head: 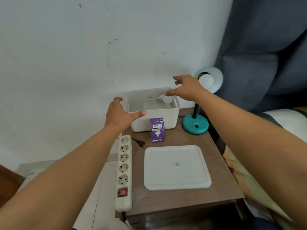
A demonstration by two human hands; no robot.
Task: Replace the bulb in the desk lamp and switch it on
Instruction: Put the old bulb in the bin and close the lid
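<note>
A teal desk lamp [195, 125] stands at the table's back right, with a white bulb [206, 81] seated in its shade. A second white bulb [166, 100] lies inside the white bin [154, 121] behind a purple bulb box [157, 130]. My left hand [120, 114] is open at the bin's left front corner, thumb over its rim. My right hand [186, 87] hovers open above the bin's right rear, fingers spread, just left of the lamp shade. The lamp's black plug [141, 143] lies loose on the table.
A white power strip [124, 171] with a red switch runs along the table's left edge. The bin's white lid [177, 167] lies flat at the front. A dark blue curtain and a bed are to the right, a white wall behind.
</note>
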